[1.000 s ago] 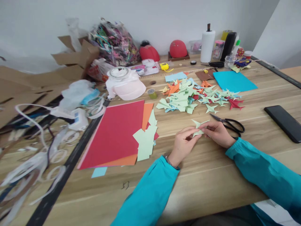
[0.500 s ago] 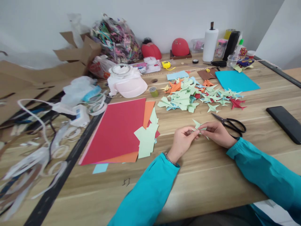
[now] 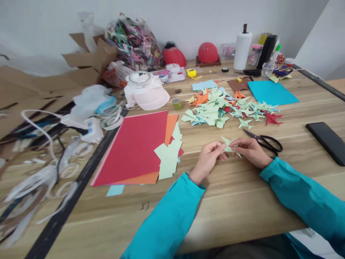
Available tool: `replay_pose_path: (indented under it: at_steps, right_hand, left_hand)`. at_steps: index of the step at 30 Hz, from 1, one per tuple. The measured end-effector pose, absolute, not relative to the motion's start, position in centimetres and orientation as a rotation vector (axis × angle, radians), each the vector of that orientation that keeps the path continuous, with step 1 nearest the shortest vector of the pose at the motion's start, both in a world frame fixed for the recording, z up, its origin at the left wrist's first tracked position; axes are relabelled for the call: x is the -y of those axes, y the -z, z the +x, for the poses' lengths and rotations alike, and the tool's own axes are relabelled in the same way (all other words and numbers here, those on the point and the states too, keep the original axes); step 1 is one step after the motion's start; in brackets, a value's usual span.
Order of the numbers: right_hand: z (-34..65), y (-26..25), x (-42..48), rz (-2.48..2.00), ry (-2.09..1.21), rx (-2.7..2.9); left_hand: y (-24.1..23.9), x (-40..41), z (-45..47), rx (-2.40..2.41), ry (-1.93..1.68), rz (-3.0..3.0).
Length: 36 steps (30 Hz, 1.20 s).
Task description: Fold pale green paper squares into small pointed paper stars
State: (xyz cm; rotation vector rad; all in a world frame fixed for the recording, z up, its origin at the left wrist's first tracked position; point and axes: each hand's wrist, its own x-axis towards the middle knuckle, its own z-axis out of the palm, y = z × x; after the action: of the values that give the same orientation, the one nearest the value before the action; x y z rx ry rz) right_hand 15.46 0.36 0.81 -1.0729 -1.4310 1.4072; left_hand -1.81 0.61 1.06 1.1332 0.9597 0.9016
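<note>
Between my hands is a pale green folded paper piece [image 3: 228, 146] with pointed ends, held just above the wooden table. My left hand [image 3: 211, 156] pinches its left side between thumb and finger. On its right side, my right hand [image 3: 249, 151] grips it with thumb and forefinger. Behind my hands lies a heap of folded paper shapes [image 3: 211, 109], mostly pale green, with orange, blue and red ones. Black-handled scissors [image 3: 265, 141] rest right beside my right hand. To the left, pale green paper pieces [image 3: 169, 158] overlap a stack topped by a red sheet [image 3: 137, 145].
A black phone [image 3: 326, 142] lies at the right. A blue sheet [image 3: 272, 92] and a small spool [image 3: 176, 104] are farther back. Cables and white strips [image 3: 66, 172] clutter the left, near an open cardboard box [image 3: 88, 59]. A white bottle [image 3: 242, 50] stands by the wall.
My fingers have shifted on the folded paper. My right hand has slid slightly right, my left thumb has moved back a little, and more of the paper shows between them.
</note>
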Motion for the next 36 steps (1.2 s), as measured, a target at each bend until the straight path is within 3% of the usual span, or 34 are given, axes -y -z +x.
replay_pose_path:
  at_steps: [36]
  right_hand:
    - [15.2, -1.1, -0.4, -1.096, -1.408, 1.452]
  left_hand:
    - [-0.9, -0.1, -0.8, -1.07, -1.072, 1.114]
